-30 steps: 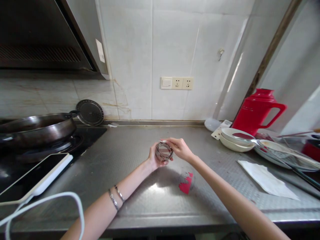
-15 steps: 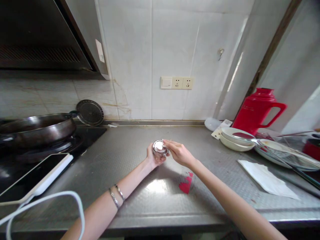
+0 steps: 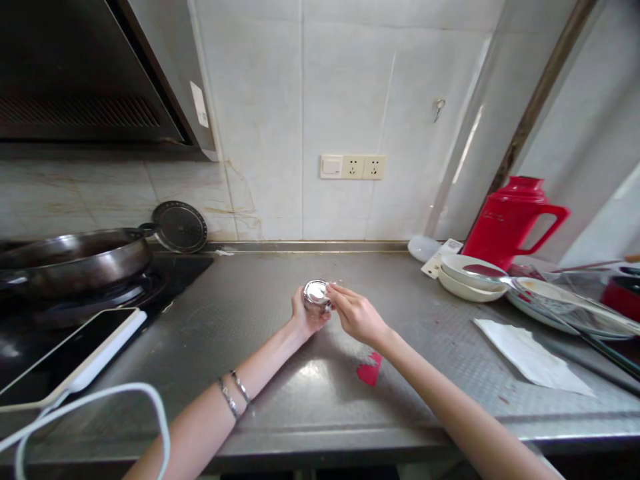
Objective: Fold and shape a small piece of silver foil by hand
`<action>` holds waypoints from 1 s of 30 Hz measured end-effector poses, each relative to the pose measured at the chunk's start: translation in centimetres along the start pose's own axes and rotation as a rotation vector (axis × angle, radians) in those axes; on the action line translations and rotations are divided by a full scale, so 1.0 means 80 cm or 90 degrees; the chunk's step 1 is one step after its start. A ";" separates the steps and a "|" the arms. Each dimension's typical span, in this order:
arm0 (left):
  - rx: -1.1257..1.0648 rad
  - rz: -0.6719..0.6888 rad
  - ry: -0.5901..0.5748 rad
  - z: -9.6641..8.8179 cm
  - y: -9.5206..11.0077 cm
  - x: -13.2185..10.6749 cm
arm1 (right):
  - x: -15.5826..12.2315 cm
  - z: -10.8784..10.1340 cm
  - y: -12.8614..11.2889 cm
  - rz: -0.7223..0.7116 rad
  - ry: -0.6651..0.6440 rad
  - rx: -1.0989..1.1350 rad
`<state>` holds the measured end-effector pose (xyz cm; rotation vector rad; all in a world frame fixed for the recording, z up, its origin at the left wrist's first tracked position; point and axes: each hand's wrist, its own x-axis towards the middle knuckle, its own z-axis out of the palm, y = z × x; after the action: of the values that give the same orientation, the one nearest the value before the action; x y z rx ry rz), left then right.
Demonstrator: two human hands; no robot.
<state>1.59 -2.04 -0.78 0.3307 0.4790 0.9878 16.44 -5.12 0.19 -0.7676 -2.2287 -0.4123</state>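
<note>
Our container [image 3: 316, 293] looks like smooth, mirror-bright metal; our desk [image 3: 240, 287] is finely dimpled metal, the jug [image 3: 505, 230] glossy and plastic-looking, the napkin [image 3: 530, 353] matt paper.

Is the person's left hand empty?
No, the left hand holds a shiny round object, with the right hand at its edge.

Left hand [image 3: 305, 321] — cupped | right hand [image 3: 361, 316] — back uppermost | both hands close together | forearms [image 3: 193, 430] angled inward
</note>
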 end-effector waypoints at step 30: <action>0.112 0.040 0.072 0.014 -0.002 -0.015 | -0.015 -0.007 -0.028 -0.091 0.072 -0.019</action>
<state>1.80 -3.21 0.38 0.4518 0.6631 1.0317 16.00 -7.58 -0.49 -0.5861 -2.1818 -0.5458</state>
